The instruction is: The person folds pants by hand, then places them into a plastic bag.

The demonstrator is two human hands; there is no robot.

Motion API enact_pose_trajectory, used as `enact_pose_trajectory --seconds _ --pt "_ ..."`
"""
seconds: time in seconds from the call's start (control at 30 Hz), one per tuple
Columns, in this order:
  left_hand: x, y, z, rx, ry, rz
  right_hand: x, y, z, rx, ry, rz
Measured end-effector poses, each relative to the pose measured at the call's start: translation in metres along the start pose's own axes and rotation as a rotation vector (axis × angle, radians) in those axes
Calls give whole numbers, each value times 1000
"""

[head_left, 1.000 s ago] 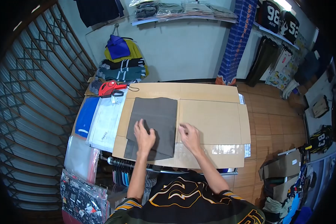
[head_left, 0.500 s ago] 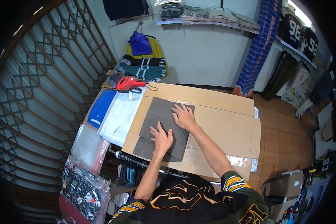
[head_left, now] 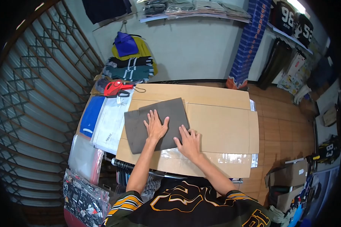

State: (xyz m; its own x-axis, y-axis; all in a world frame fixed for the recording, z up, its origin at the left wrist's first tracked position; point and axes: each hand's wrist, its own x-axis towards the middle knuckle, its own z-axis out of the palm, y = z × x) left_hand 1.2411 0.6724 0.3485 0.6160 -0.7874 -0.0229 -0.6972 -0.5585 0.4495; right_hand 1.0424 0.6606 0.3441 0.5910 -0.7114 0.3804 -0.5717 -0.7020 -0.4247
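A dark grey folded cloth, apparently a garment, lies at an angle on the cardboard-covered table. My left hand rests flat on its middle, fingers spread. At the cloth's lower right edge is my right hand, its thumb and index finger apart and its other fingers slightly bent. The fingertips touch the edge, and nothing shows gripped in them.
A red hand-held tool sits at the table's back left, beside a white printed packet and a blue folded cloth. Clear plastic bags lie at the left. A metal lattice gate stands further left, cardboard boxes at right.
The grey cloth has turned on the table, so it now lies wider than it is deep. My right hand has moved down towards me to its right edge; my left hand stays on top.
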Motion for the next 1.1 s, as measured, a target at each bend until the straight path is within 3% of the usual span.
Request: enact_pose_trajectory --seconds 0.13,0.33,0.67,0.73,0.83,0.97,1.1 --pt "11 7 4 29 1 211 -24 -9 -4 -9 10 33" --pt "13 7 5 18 10 297 -29 -10 -2 23 29 66" --pt "9 5 11 -120 191 314 -23 -9 -10 72 45 68" --pt "10 2 13 -271 309 343 -20 -9 -12 123 57 112" --pt "2 -3 9 -421 319 346 -12 -9 -18 168 13 177" --pt "-39 -6 0 -490 387 335 10 -15 -30 215 23 229" --pt "-98 -28 -18 -713 403 235 38 -26 -22 218 94 115"
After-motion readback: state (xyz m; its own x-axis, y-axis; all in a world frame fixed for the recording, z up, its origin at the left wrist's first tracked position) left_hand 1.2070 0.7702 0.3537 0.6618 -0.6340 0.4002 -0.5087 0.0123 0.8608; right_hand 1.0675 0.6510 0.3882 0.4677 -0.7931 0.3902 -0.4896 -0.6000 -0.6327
